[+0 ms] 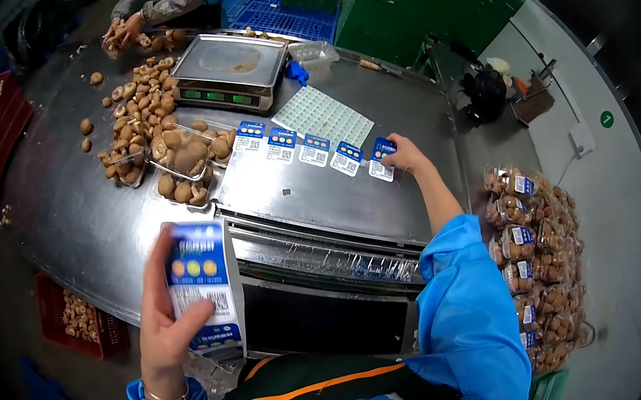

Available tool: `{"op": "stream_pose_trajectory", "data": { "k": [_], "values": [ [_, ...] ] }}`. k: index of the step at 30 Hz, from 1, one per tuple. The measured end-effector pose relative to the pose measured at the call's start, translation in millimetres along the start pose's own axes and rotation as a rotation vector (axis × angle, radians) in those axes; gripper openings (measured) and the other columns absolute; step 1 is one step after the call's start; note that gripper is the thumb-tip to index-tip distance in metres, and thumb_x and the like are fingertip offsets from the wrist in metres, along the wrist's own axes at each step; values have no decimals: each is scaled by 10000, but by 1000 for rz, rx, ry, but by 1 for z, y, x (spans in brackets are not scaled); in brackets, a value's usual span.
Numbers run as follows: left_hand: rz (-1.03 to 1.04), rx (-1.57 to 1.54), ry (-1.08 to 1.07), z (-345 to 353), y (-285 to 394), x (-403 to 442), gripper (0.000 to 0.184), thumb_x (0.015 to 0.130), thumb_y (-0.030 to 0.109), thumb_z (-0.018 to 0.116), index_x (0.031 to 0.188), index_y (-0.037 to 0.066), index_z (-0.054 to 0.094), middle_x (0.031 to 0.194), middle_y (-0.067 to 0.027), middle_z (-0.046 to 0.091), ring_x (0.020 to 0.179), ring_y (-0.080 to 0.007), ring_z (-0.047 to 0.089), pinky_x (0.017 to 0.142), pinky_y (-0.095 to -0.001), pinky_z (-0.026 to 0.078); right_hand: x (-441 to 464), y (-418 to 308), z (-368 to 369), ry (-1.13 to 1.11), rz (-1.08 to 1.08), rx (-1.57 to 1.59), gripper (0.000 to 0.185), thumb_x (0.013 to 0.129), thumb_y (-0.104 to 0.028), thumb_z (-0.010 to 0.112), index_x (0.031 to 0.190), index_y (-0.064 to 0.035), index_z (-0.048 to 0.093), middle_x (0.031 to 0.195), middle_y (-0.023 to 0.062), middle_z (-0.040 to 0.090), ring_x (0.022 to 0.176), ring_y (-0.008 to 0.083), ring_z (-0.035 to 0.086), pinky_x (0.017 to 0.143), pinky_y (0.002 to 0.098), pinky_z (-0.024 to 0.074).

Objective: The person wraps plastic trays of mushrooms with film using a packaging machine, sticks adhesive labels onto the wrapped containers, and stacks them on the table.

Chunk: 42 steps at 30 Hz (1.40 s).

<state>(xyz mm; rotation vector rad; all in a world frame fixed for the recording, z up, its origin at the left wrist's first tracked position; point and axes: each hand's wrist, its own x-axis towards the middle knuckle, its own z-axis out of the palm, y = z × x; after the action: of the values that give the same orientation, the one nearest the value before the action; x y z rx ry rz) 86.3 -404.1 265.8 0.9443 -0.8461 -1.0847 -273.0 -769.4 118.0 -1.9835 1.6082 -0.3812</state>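
Near my body, my left hand (164,318) grips a strip of blue-and-white printed labels (196,253), its thumb across the front. My right hand (405,154) reaches over the metal table, its fingers closed at the edge of a label (381,169) at the right end of a row. To its left lie several more labels, among them one label (347,159) and another label (250,135) at the far end. Behind the row is a pale sheet (322,117) with a grid of small stickers.
A digital scale (229,62) stands at the back of the table (71,208). Mushrooms (152,88) are heaped beside it, with clear punnets of mushrooms (183,155) in front. Packed punnets (538,252) are stacked at right. A co-worker's hands (122,33) handle mushrooms. Red crates (116,340) flank the left.
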Motion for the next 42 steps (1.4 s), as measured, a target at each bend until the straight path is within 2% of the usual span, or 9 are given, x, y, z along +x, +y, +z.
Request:
{"op": "stream_pose_trajectory", "data": {
  "k": [5, 9, 15, 21, 26, 29, 32, 37, 42],
  "values": [
    [-73, 200, -204, 12, -10, -7, 366, 841, -41, 490, 1205, -25, 462, 966, -136, 617, 908, -149, 579, 802, -251, 451, -50, -31, 0, 435, -65, -359, 623, 617, -172, 753, 1163, -19, 495, 1044, 130, 579, 933, 238, 561, 848, 330, 442],
    [4, 441, -362, 37, -15, 4, 329, 847, 1, 522, 1174, 1, 485, 902, -139, 646, 804, -163, 634, 692, -242, 499, -149, -147, -24, -151, -335, 529, 440, 781, -110, 638, 1187, -19, 494, 1086, 66, 567, 1011, 150, 518, 872, 300, 420],
    [70, 785, -499, 57, -29, 6, 156, 832, 149, 609, 874, 1, 633, 713, -127, 641, 617, -172, 635, 531, -245, 488, -243, -222, -16, -254, -1039, 222, 252, 750, -80, 657, 991, -25, 611, 848, 89, 611, 763, 211, 588, 919, 378, 401],
    [-488, 415, -363, 33, -70, -9, 276, 862, 258, 571, 921, 4, 661, 739, -63, 661, 628, -84, 598, 546, -211, 473, -167, -168, -66, -101, -577, 254, 122, 768, -63, 634, 875, -4, 626, 798, 38, 609, 721, 120, 578, 702, 260, 476],
    [-424, 210, -237, 15, -42, 2, 336, 830, 95, 592, 1137, -31, 542, 793, -121, 659, 701, -112, 624, 603, -222, 492, -59, -78, -107, -205, -173, 360, 217, 737, -84, 661, 923, -41, 557, 801, 12, 581, 734, 70, 535, 657, 218, 450],
    [-342, -93, -109, 17, -26, 0, 803, 776, -18, 564, 1394, 24, 52, 904, -192, 637, 831, -237, 646, 752, -331, 524, -9, 22, -81, -254, -61, 21, 283, 637, -63, 691, 872, -63, 532, 780, 8, 547, 716, 91, 512, 646, 230, 443],
    [-192, -169, -223, 9, -31, -5, 638, 728, -57, 534, 1324, 11, 317, 1159, -221, 514, 1076, -277, 536, 872, -375, 474, -8, 85, -36, -3, -61, -66, 374, 588, -75, 725, 902, -56, 523, 769, 28, 536, 752, 150, 524, 688, 282, 455],
    [-217, 203, -299, 28, -38, -11, 230, 826, 29, 582, 1055, 9, 564, 932, -89, 597, 907, -128, 577, 800, -270, 470, -74, 24, -33, 457, -230, -352, 804, 678, -167, 728, 1343, -65, 287, 1132, 150, 497, 1000, 238, 526, 886, 335, 415],
    [-167, 62, -280, 73, -32, -9, 283, 847, 17, 550, 1126, -11, 516, 951, -119, 631, 891, -130, 597, 740, -229, 476, -221, -163, -37, -136, -573, 364, 522, 759, -120, 655, 1228, -24, 446, 1121, 94, 531, 1038, 197, 506, 924, 338, 386]
  ]
}}
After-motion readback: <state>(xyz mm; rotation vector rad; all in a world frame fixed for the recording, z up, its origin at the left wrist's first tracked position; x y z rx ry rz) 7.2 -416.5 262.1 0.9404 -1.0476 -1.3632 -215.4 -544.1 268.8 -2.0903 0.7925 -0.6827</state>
